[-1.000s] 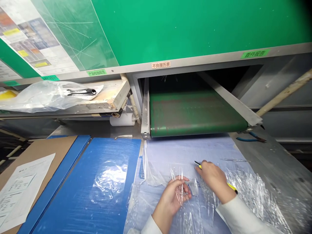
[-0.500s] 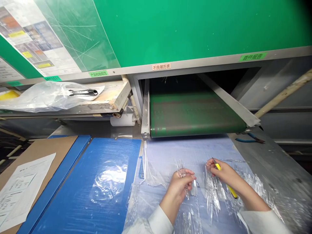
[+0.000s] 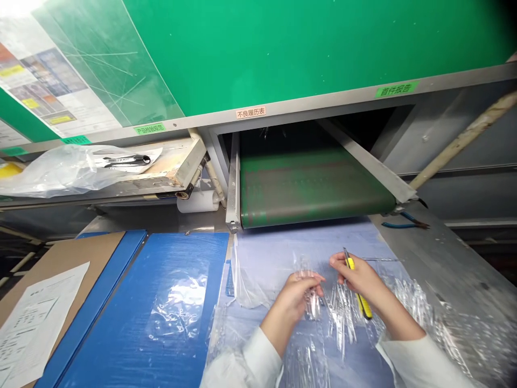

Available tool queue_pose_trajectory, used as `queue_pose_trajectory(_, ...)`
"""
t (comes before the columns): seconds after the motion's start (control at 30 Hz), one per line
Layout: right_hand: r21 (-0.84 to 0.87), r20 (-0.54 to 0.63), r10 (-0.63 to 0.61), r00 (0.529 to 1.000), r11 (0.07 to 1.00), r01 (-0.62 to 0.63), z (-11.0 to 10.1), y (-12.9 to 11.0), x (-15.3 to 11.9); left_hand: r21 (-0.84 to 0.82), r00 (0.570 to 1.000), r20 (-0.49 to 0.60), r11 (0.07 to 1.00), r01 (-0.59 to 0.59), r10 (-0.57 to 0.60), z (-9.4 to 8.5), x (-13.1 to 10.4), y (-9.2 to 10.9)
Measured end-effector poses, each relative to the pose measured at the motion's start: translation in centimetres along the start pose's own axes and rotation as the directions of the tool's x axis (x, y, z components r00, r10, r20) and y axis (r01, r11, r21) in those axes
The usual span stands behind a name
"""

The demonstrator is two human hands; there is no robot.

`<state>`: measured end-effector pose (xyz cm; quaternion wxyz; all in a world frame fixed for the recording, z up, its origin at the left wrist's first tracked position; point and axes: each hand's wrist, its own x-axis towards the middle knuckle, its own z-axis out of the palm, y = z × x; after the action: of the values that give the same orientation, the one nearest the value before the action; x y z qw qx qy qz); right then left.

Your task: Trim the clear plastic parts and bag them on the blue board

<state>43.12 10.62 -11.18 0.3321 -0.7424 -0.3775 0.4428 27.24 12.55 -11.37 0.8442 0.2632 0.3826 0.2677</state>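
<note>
My left hand (image 3: 294,296) is closed around some thin clear plastic pieces (image 3: 313,308), which stick out above and below the fingers. My right hand (image 3: 363,280) grips a yellow and black utility knife (image 3: 364,307), its blade end pointing up past the fingers. The right fingertips are near the left hand but apart from it. Below the right hand lies a heap of clear plastic strips (image 3: 341,315) on the pale bluish sheet (image 3: 270,248). More clear plastic pieces (image 3: 305,366) lie in front of the left forearm.
A green conveyor belt (image 3: 311,188) ends just behind the sheet. Blue-handled pliers (image 3: 404,222) lie at right, beyond a large pile of clear plastic (image 3: 416,307). Blue boards (image 3: 173,280) and a printed paper (image 3: 40,318) are at left. A plastic bag (image 3: 68,170) rests on the shelf.
The view has turned slightly to the right. My hands are closer together, and the knife shows more fully in my right hand. The left hand still holds clear plastic.
</note>
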Motion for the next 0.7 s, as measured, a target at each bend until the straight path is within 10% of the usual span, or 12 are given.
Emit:
queue_pose_trajectory(0.3,-0.502,-0.048,0.069,0.996,0.861,-0.084,4.4,0.6,0.3,-0.173,0.995,0.013,0.980,0.098,-0.097,-3.8,-5.2,0.6)
queue_pose_trajectory(0.5,-0.269,-0.143,-0.007,0.990,0.963,-0.032,0.7,-1.2,-1.7,-0.165,0.995,-0.092,0.986,0.013,-0.028,-4.1,-6.6,-0.4)
queue_pose_trajectory(0.7,0.183,0.142,-0.050,0.989,0.983,0.024,1.6,-4.1,-8.6,-0.018,0.999,0.019,0.999,-0.048,0.049,-1.4,-9.6,0.0)
